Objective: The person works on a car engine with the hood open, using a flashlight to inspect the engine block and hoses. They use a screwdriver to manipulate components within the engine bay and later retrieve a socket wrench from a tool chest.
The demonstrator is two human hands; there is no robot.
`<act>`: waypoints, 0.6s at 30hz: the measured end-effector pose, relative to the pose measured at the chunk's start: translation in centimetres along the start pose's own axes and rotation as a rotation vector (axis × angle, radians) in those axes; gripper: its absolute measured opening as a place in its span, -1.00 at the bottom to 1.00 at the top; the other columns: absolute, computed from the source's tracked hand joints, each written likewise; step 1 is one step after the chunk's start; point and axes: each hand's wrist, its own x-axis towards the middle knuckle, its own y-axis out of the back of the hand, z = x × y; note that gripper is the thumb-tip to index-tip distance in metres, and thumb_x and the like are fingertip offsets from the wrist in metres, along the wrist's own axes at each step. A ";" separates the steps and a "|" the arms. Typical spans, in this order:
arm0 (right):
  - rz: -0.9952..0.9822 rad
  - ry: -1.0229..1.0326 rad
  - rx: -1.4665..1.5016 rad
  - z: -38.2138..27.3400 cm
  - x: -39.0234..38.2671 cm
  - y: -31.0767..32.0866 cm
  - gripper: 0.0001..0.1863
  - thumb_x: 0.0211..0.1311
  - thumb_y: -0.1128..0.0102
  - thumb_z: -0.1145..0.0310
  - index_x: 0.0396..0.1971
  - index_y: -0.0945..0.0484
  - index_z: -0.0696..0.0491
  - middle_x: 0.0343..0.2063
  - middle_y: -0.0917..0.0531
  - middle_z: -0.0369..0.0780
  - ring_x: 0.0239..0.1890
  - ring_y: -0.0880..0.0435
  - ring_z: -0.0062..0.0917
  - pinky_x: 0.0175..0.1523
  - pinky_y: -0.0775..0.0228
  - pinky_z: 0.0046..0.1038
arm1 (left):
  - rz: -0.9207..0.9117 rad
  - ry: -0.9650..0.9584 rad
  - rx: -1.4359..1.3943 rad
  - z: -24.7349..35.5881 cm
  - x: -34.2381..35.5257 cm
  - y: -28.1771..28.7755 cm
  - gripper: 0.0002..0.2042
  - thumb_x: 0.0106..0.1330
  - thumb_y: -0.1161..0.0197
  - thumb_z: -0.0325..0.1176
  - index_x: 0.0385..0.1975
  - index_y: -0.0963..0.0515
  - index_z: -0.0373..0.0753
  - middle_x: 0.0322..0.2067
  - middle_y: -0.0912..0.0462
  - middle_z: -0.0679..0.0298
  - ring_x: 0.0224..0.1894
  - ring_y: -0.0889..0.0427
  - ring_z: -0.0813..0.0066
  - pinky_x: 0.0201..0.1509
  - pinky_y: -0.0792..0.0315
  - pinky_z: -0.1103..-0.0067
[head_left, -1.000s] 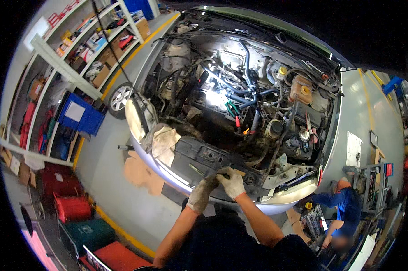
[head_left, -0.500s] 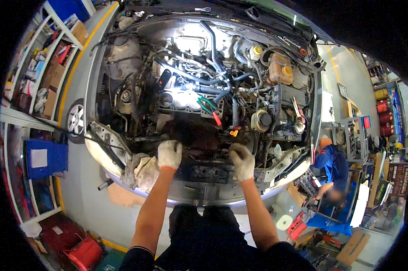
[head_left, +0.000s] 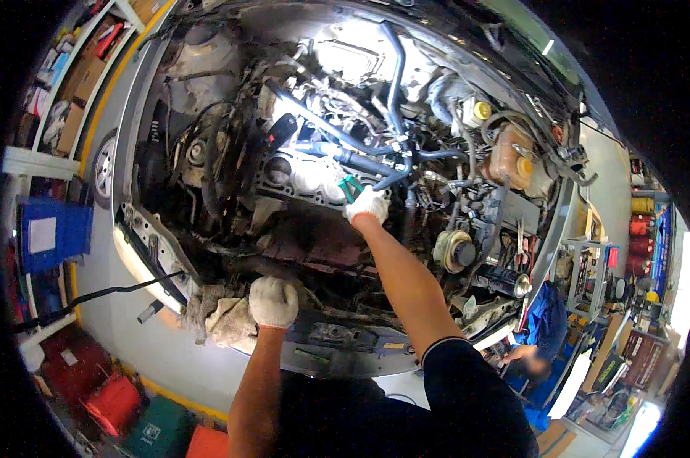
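My right hand (head_left: pixel 369 204), in a white knit glove, reaches over the engine block (head_left: pixel 299 179) and closes on pliers (head_left: pixel 350 188) with green and red on them. Their green part shows ahead of my fingers; the glove hides the red end. On the block's top the round cylinder openings are brightly lit. My left hand (head_left: pixel 274 301), also gloved, is curled into a fist at the front crossmember of the car, beside a crumpled grey-beige rag (head_left: pixel 234 324). I see nothing in its fingers.
Dark hoses (head_left: pixel 353 156) cross above the block. At right are a brownish coolant tank (head_left: pixel 511 156), a round-capped reservoir (head_left: pixel 456 252) and a spray can (head_left: pixel 505 281). A person in blue (head_left: pixel 542 313) crouches beyond the right fender. Shelves (head_left: pixel 74 84) stand at left.
My right hand has moved forward and left from the front edge onto the pliers. My left hand stays near the front edge, now more tightly curled. The view has shifted and tilted.
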 end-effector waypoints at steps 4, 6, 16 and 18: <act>-0.062 -0.159 0.223 1.0 2.7 -2.2 -0.41 0.10 -0.47 0.02 0.06 -0.59 0.04 0.10 -0.67 0.01 0.15 -0.68 -0.08 0.21 -0.59 -0.14 | 0.003 -0.009 -0.013 0.1 0.4 0.0 -0.85 0.21 -0.30 -0.39 -0.53 -0.50 -0.27 -0.46 -0.57 0.06 -0.30 -0.57 -0.08 -0.16 -0.46 0.12; -0.069 -0.374 0.457 2.6 4.1 -2.2 -0.44 0.10 -0.47 0.04 0.02 -0.60 0.07 0.07 -0.70 0.00 0.14 -0.70 -0.10 0.19 -0.59 -0.13 | -0.047 -0.030 -0.013 0.4 0.8 -1.4 -0.85 0.20 -0.30 -0.38 -0.55 -0.51 -0.26 -0.46 -0.58 0.07 -0.29 -0.58 -0.07 -0.15 -0.47 0.13; -0.116 0.151 0.005 3.0 -2.4 4.7 -0.53 0.18 -0.29 0.29 0.08 -0.51 0.13 -0.08 -0.75 0.09 0.04 -0.74 0.03 0.14 -0.60 -0.06 | 0.011 -0.020 -0.009 -0.6 -0.5 -1.0 -0.85 0.19 -0.30 -0.38 -0.56 -0.51 -0.24 -0.45 -0.58 0.07 -0.30 -0.58 -0.08 -0.14 -0.47 0.11; -0.143 0.200 0.015 4.2 -3.2 6.6 -0.50 0.14 -0.30 0.30 0.10 -0.49 0.12 -0.10 -0.75 0.11 0.02 -0.74 0.03 0.14 -0.60 -0.06 | 0.005 -0.005 0.011 -0.2 -0.3 -0.5 -0.84 0.20 -0.30 -0.38 -0.55 -0.49 -0.25 -0.45 -0.58 0.06 -0.28 -0.58 -0.09 -0.12 -0.47 0.11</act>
